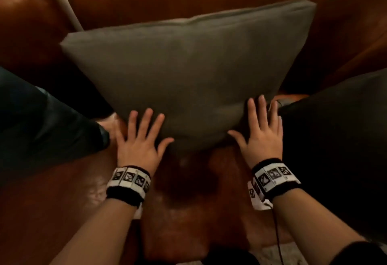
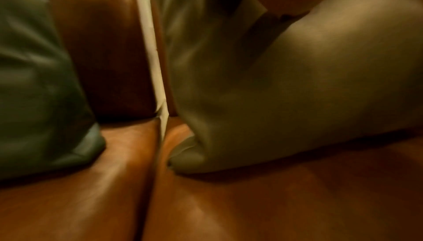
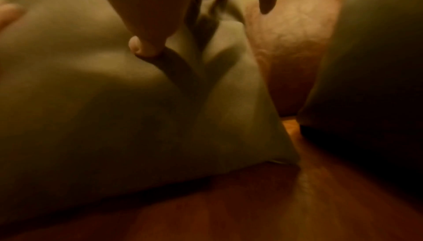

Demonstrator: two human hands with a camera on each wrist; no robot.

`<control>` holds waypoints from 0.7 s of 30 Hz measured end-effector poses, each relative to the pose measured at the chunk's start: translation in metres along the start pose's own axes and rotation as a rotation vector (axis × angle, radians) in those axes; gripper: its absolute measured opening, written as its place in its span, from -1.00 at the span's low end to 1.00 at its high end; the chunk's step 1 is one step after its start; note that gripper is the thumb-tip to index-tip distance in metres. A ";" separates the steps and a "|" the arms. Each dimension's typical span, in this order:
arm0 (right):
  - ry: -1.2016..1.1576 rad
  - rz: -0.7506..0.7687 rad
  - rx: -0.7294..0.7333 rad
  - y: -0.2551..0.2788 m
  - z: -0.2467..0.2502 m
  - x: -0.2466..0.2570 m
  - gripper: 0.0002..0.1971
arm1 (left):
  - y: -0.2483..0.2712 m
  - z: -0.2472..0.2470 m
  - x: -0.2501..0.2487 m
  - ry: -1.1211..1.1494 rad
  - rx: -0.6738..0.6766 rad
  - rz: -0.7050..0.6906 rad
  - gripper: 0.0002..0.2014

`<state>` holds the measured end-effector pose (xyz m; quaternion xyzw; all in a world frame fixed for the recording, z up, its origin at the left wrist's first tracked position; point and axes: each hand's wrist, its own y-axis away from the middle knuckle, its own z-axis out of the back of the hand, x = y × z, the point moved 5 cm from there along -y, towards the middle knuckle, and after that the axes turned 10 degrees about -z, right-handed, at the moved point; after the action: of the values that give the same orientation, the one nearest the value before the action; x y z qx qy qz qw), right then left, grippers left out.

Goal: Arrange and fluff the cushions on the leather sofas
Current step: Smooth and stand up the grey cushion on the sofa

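I take the square grey-green fabric cushion [image 1: 188, 72] as my landmark; it stands on its lower edge on the seat of the brown leather sofa [image 1: 188, 191] and leans back against the sofa's backrest.

Far left of it I see a dark teal leather cushion [image 1: 41, 122], its near corner resting on the seat, apart from the grey-green one with a strip of seat between them. In the left wrist view that same strip shows a pale seam line [image 2: 158, 74] running up between two sofa sections, just left of the grey-green cushion's lower left corner.

My left hand [image 1: 139, 141] lies at that lower left corner, fingers [image 1: 146, 122] straight and spread, flat against the fabric; it clasps nothing. A black wristband with white marker tiles [image 1: 127, 182] sits on that wrist.

My right hand [image 1: 261, 132] presses the lower right corner in the same way, fingers straight and spread, gripping nothing. The right wrist view shows a fingertip [image 3: 142, 46] denting the fabric, with a deep crease below it. That wrist wears a matching marker band [image 1: 274, 177], and a thin black cable [image 1: 277, 233] hangs from it.

Right of the landmark, a dark, almost black cushion [image 1: 339, 149] stands close beside my right hand; I cannot tell whether it touches the grey-green cushion.
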<state>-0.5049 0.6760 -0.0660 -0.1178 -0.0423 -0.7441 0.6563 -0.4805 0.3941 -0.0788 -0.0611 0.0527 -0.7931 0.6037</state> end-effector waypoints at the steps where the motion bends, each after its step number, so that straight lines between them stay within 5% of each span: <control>1: -0.069 -0.022 0.006 0.006 0.002 -0.001 -0.07 | 0.006 0.000 0.005 0.059 -0.034 0.037 -0.27; 4: -0.407 -0.238 0.003 0.024 0.016 0.001 0.07 | 0.022 0.014 0.003 0.499 -0.146 0.406 0.16; 7: -0.664 -0.484 0.092 0.020 0.001 0.000 0.37 | 0.024 -0.005 -0.003 0.927 -0.110 0.766 0.52; 10: -0.775 -0.497 0.140 -0.012 -0.014 -0.009 0.47 | 0.002 -0.032 0.016 1.074 -0.107 0.811 0.55; 16: -0.835 -0.547 0.249 -0.009 -0.011 -0.045 0.13 | 0.025 -0.035 0.039 1.091 -0.070 0.824 0.14; 21: -0.761 -0.496 0.401 -0.019 -0.029 -0.034 0.44 | 0.017 -0.055 0.032 1.111 0.141 0.746 0.54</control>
<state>-0.5229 0.7050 -0.1002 -0.2389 -0.4481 -0.7591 0.4074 -0.4820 0.3591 -0.1345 0.4180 0.3213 -0.4467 0.7228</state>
